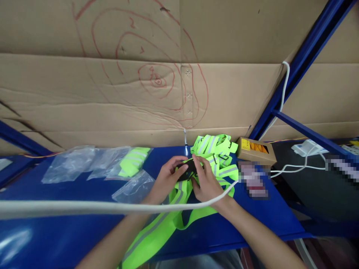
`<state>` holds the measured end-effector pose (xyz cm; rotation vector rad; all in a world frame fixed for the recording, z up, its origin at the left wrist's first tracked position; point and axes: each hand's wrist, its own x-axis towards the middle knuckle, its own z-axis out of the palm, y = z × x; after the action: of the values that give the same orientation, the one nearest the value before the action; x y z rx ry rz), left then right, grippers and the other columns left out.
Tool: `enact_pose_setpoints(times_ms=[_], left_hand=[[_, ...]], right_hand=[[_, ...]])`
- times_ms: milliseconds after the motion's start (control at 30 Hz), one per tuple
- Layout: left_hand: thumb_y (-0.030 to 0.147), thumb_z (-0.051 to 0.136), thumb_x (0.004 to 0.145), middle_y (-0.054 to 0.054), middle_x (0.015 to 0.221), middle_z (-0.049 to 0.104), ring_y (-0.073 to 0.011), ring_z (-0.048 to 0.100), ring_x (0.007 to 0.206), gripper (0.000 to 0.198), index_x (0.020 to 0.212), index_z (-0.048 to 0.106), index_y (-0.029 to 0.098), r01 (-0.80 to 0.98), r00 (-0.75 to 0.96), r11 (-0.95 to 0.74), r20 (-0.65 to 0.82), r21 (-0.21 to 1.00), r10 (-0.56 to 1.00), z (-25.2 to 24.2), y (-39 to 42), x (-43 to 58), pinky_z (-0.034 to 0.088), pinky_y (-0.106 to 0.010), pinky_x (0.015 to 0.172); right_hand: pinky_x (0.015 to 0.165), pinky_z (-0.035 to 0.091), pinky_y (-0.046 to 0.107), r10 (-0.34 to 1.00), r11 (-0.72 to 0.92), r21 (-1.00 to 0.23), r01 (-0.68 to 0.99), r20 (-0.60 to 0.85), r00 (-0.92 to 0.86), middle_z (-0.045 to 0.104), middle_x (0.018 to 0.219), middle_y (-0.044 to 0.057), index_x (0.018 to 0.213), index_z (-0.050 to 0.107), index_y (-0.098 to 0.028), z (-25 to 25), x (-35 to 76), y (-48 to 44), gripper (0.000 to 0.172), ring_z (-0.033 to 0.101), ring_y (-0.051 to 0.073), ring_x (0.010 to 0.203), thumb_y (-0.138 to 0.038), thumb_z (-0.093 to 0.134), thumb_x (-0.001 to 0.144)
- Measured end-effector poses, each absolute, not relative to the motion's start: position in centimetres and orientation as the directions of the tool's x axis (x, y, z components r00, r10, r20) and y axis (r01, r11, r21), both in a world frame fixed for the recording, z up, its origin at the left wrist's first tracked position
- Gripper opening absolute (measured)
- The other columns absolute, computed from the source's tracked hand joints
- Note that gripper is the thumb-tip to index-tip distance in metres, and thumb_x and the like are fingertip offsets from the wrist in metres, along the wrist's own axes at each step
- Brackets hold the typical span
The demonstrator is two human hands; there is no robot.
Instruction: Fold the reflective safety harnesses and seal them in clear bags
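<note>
My left hand (167, 176) and my right hand (206, 182) meet over the blue table, fingers closed around a black part (185, 171) of a neon green reflective strap. Whether that part is a buckle or a patch, I cannot tell. The strap (157, 231), with a grey stripe down its middle, hangs from my hands and runs toward the front edge at lower left. Just behind and right of my right hand lies a heap of similar green straps (214, 144). Left of my left hand is an empty clear plastic bag (134, 187).
More clear bags (68, 164) lie on the blue table (81, 228), near a folded green strap (134, 160) in a bag. A cardboard box (256, 151) with orange contents stands at the back right. A white cable (112, 207) crosses in front of my forearms. Cardboard (238, 93) walls the back.
</note>
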<state>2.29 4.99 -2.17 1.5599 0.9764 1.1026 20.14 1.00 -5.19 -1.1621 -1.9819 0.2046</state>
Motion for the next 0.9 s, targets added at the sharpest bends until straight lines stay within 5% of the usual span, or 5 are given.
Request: enact_pose_setpoints(times_ms=[267,467,700,800,900], left_hand=[[0.042,0.078,0.083,-0.01,0.111,0.077,-0.0256,0.072,0.102,0.047,0.124,0.069,0.02,0.121,0.507,-0.148,0.067,0.982,0.859,1.3,5.2,1.2,0.058,-0.034,0.086],[0.039,0.072,0.088,-0.008,0.114,0.077,-0.0263,0.073,0.103,0.03,0.113,0.076,0.024,0.196,0.643,-0.262,0.078,0.945,0.762,8.0,5.6,-0.5,0.06,-0.037,0.089],[0.031,0.067,0.077,-0.008,0.105,0.078,-0.0325,0.074,0.1,0.032,0.104,0.079,0.019,0.208,0.49,-0.336,0.199,0.919,0.849,16.9,5.9,0.6,0.063,-0.041,0.081],[0.034,0.056,0.083,-0.007,0.094,0.077,-0.0279,0.075,0.089,0.029,0.096,0.077,0.017,0.177,0.383,-0.373,0.286,0.911,0.879,18.2,5.8,2.1,0.063,-0.037,0.075],[0.045,0.056,0.087,-0.004,0.089,0.074,-0.0222,0.074,0.078,0.034,0.1,0.072,0.018,0.062,0.411,-0.377,0.32,0.924,0.853,18.3,6.0,2.7,0.059,-0.03,0.063]], right_hand=[[0.124,0.032,0.049,0.812,0.573,-0.77,0.282,0.485,-0.326,0.038,0.161,0.013,0.164,0.014,-0.03,-2.3,23.0,0.0,0.091,0.038,0.027,0.15,-0.03,0.07,0.091],[0.118,0.037,0.053,0.774,0.626,-0.763,0.16,0.582,-0.249,0.049,0.155,0.011,0.153,0.045,-0.028,0.1,25.6,1.7,0.071,0.047,0.031,0.142,-0.07,0.05,0.096],[0.123,0.032,0.049,0.713,0.628,-0.778,0.024,0.562,-0.419,0.04,0.163,0.008,0.159,0.037,-0.029,5.7,24.9,5.1,0.102,0.036,0.029,0.151,-0.092,0.046,0.079],[0.12,0.038,0.048,0.651,0.619,-0.782,-0.07,0.561,-0.512,0.041,0.162,0.008,0.16,0.034,-0.028,7.4,23.0,5.5,0.109,0.041,0.03,0.148,-0.09,0.058,0.073],[0.116,0.043,0.049,0.672,0.608,-0.794,-0.007,0.519,-0.529,0.048,0.156,0.008,0.16,0.032,-0.031,8.0,21.2,5.1,0.104,0.046,0.031,0.144,-0.069,0.078,0.075]])
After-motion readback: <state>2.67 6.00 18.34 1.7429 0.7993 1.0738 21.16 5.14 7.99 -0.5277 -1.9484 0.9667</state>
